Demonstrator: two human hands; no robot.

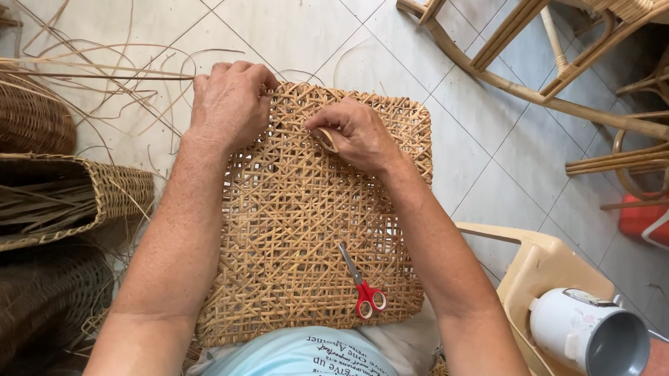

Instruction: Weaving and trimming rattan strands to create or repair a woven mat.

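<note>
Cane, woven in an open lattice, forms the seat panel (310, 224) that is held across the person's lap, its far edge pointing away over the tiled floor (297, 21). The left hand (229, 104) is laid over the far left corner of the panel with the fingers curled down over the edge, closed on the weave and bracing it. The right hand (356, 132) is closed on a loose cane strand (325, 139), which is pinched between thumb and fingertips and bent in a small loop just above the lattice near the far edge. Red-handled scissors (362, 283) lie untouched on the near part of the panel.

The step in hand is judged to be the threading of a single strand through the weave at the far edge. For the next move, the strand's tip would need to be guided under a crossing without kinking, while the panel is kept steady by the left hand.

A white cup (587, 338) rests on a beige plastic stool (541, 268) at the right. Woven baskets (41, 198) are stacked at the left, with loose cane lengths (91, 68) beyond them.
</note>
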